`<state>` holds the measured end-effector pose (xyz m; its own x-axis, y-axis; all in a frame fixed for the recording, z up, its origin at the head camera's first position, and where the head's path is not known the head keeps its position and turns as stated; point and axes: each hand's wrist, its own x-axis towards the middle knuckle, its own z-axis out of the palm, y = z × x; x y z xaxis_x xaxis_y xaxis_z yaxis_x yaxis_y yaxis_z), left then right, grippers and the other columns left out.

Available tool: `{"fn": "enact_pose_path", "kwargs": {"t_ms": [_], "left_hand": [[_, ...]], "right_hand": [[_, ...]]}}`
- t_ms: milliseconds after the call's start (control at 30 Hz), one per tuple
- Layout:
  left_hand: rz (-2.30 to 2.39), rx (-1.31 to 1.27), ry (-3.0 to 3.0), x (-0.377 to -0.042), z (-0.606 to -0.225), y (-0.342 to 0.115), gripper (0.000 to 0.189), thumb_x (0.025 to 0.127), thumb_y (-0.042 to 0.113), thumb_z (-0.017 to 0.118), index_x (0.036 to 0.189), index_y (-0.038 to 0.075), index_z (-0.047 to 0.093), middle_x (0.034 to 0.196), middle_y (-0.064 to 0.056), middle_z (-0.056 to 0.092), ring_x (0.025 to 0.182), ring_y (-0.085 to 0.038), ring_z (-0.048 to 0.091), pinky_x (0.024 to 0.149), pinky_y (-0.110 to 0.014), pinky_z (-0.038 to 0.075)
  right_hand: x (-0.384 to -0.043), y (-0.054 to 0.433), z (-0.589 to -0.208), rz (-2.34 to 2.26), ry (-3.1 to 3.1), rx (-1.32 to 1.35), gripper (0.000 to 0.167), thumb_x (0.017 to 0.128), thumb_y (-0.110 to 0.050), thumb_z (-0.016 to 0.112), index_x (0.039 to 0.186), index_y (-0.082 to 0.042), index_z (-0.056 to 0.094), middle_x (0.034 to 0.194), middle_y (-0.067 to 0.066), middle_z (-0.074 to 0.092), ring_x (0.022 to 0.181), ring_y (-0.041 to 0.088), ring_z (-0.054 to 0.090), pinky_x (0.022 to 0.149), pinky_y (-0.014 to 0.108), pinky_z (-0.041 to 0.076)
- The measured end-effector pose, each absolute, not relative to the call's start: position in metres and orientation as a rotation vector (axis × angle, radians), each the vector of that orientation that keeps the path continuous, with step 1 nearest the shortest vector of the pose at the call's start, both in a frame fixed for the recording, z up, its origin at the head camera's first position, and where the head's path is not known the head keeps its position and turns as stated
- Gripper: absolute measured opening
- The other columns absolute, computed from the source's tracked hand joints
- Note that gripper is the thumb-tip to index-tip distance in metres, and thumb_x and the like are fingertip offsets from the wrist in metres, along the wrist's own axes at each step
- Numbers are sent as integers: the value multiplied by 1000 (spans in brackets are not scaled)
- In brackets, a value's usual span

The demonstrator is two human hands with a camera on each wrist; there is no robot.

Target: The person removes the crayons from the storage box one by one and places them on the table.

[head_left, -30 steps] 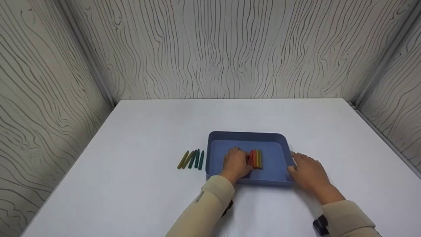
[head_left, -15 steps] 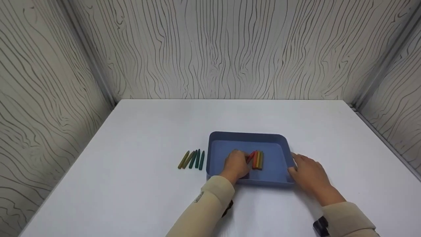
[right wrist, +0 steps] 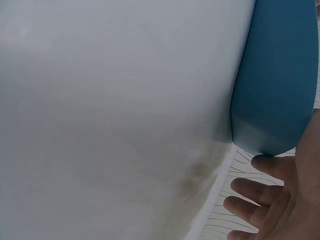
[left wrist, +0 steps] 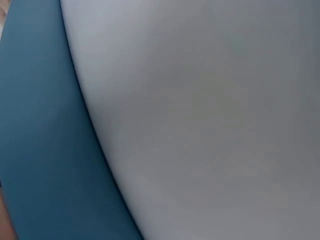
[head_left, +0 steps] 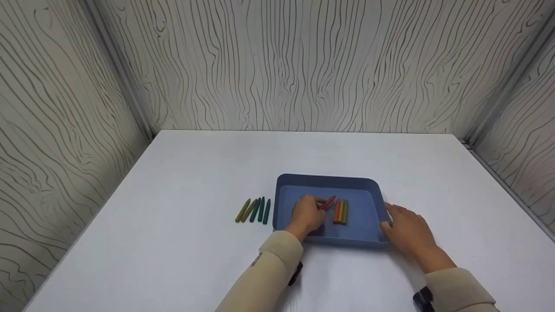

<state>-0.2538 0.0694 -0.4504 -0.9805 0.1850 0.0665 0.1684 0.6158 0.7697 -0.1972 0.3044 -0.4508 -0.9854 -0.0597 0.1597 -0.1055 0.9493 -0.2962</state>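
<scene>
In the head view, my left hand (head_left: 307,213) is over a shallow blue tray (head_left: 286,190), pinching a red crayon (head_left: 328,202) whose tip points up and to the right. Just right of it, a small row of red-orange and yellowish crayons (head_left: 340,212) lies side by side on the tray floor. My right hand (head_left: 409,229) touches the tray's right side, thumb at the rim. In the right wrist view, its fingers (right wrist: 257,191) are spread and fairly straight, one fingertip against the tray's outer wall (right wrist: 275,75). The left wrist view shows mostly tray wall (left wrist: 45,125) and table.
Left of the tray, two olive crayons (head_left: 243,211) and three green crayons (head_left: 261,210) lie on the white table (head_left: 173,182). Wood-patterned panels (head_left: 277,65) stand behind the table and at both sides.
My left hand has drawn the red crayon away from the row, moving slightly left, and the crayon has turned to a slant. The right hand stays at the tray.
</scene>
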Motion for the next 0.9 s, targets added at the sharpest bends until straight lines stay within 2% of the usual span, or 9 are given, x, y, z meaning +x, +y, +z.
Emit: {"fn": "enact_pose_path", "kwargs": {"t_ms": [133, 467, 900], "left_hand": [[1421, 339, 2768, -256, -446, 64, 33, 81, -4, 60, 110, 5, 71, 84, -4, 65, 64, -12, 53, 53, -24, 45], [1496, 388, 2812, -261, -430, 42, 35, 81, -4, 59, 113, 5, 69, 85, -6, 63, 68, -14, 52, 55, -25, 44], [1489, 401, 2898, -267, -416, 5, 33, 81, -3, 59, 113, 2, 69, 91, -6, 68, 79, -16, 58, 72, -32, 49]], "right_hand": [[-197, 304, -451, 453, -2950, 127, 50, 90, -16, 52, 132, 11, 46, 127, 34, 49, 117, 52, 43, 96, 63, 30], [-198, 306, -451, 467, -2955, 128, 50, 91, -16, 51, 133, 10, 46, 127, 34, 49, 117, 52, 43, 96, 62, 30], [-199, 307, -453, 445, -2955, 136, 50, 89, -14, 51, 132, 11, 47, 127, 34, 50, 117, 52, 44, 95, 62, 31]]}}
